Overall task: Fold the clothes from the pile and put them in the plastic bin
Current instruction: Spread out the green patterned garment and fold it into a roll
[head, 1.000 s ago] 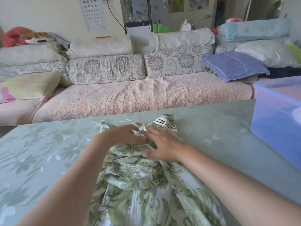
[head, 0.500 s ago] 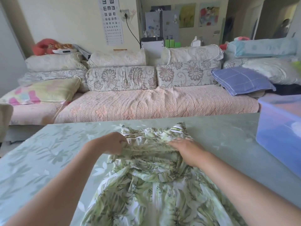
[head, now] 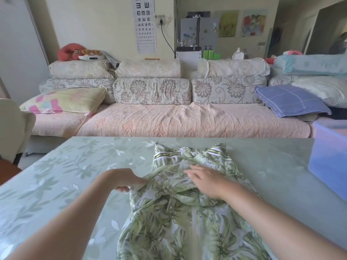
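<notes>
A green-and-white leaf-print dress [head: 180, 218] lies lengthwise on the table, its striped shoulder straps pointing away from me. My left hand [head: 124, 180] pinches the dress's left edge near the waist, fingers curled round the cloth. My right hand [head: 205, 180] rests flat on the bodice with fingers spread and blurred by motion. The blue translucent plastic bin [head: 330, 160] stands at the table's right side, partly cut off by the frame.
The table [head: 75, 175] has a pale green leaf-patterned cover. Beyond its far edge runs a long sofa [head: 169, 121] with floral cushions, a blue pillow [head: 289, 100] and a yellow-pink pillow [head: 63, 100]. A beige chair back [head: 13, 126] stands at the left.
My view has risen. My left hand moved from the neckline down to the dress's left edge and pulled it outward. My right hand shifted onto the bodice, fingers now spread flat.
</notes>
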Motion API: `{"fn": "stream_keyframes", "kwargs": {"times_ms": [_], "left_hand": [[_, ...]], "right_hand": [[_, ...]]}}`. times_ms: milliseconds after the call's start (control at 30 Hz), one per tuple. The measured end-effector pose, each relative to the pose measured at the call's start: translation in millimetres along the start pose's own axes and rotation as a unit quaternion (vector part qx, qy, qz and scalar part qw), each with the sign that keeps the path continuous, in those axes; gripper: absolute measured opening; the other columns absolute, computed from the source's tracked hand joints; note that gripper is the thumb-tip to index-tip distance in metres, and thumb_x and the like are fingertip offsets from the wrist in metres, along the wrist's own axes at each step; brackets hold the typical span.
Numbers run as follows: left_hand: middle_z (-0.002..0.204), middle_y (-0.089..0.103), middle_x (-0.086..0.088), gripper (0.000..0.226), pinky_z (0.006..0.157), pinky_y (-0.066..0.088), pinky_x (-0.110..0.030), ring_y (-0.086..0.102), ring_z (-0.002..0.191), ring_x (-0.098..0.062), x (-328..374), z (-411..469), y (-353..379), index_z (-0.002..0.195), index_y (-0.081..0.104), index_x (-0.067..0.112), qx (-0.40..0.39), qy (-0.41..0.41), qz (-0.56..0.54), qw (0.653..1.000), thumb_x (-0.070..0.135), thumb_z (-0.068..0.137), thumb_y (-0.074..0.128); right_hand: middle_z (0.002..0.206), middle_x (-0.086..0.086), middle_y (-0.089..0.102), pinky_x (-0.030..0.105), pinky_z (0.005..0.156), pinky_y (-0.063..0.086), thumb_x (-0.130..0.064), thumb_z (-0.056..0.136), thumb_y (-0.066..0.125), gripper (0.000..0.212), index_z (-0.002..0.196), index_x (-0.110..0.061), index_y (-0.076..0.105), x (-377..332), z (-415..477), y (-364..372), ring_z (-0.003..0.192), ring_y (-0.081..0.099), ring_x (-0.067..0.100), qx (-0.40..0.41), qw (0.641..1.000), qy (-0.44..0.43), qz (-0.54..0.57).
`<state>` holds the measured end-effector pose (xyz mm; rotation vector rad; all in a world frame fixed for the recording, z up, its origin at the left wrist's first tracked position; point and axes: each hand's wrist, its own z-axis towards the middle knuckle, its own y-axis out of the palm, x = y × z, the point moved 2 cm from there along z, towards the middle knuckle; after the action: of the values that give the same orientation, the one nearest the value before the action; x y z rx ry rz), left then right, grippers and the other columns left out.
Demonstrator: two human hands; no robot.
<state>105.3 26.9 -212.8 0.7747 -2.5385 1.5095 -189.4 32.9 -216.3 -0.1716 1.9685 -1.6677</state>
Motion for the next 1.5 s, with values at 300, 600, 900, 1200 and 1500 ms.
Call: {"fn": "stream_keyframes", "kwargs": {"times_ms": [300,600,900,1200,1500], "left_hand": [[0.090,0.066,-0.020,0.022,0.071,0.060,-0.038,0.066,0.075,-0.032,1,10,-15,0.092,0.059,0.001,0.140,-0.019,-0.334,0.932,0.006,0.091,0.038],[0.073,0.059,-0.008,0.017,0.053,0.056,-0.029,0.062,0.053,-0.016,44,4,-27,0.095,0.056,0.006,0.013,0.104,-0.576,0.811,0.019,0.101,0.047],[0.125,0.066,-0.013,0.035,0.101,0.048,-0.044,0.064,0.112,-0.029,143,-13,24,0.138,0.045,0.016,-0.158,0.298,-0.438,0.834,0.022,0.105,0.041],[0.163,0.007,-0.003,0.059,0.120,0.012,-0.056,0.007,0.149,-0.029,138,7,90,0.155,0.016,0.029,0.090,0.261,0.239,0.931,0.052,0.101,0.021],[0.162,-0.018,-0.008,0.065,0.113,-0.017,-0.061,-0.021,0.147,-0.031,132,11,79,0.157,-0.001,0.024,0.150,0.153,0.364,0.907,0.053,0.100,0.013]], "right_hand": [[0.161,-0.006,-0.021,0.066,0.116,-0.006,-0.068,0.095,0.030,0.070,0.152,-0.051,-0.006,-38,33,35,0.151,-0.011,0.026,-0.081,0.994,0.022,-0.069],[0.158,0.001,0.034,0.052,0.110,0.035,-0.043,0.101,0.038,0.052,0.153,-0.039,0.029,-45,41,15,0.124,0.054,0.027,0.047,0.980,0.037,0.190],[0.112,-0.001,0.062,0.034,0.082,0.046,-0.045,0.089,0.066,0.040,0.123,-0.026,0.054,8,34,-27,0.100,0.059,0.019,0.161,0.873,0.177,0.424],[0.151,0.009,0.033,0.038,0.105,0.039,-0.025,0.094,0.061,0.068,0.152,-0.019,0.026,35,15,-1,0.133,0.040,0.028,0.282,0.951,0.109,-0.067],[0.165,0.004,-0.013,0.048,0.123,-0.006,-0.051,0.104,0.022,0.065,0.159,-0.027,-0.003,45,15,24,0.152,-0.013,0.022,-0.049,0.990,0.053,-0.118]]}}
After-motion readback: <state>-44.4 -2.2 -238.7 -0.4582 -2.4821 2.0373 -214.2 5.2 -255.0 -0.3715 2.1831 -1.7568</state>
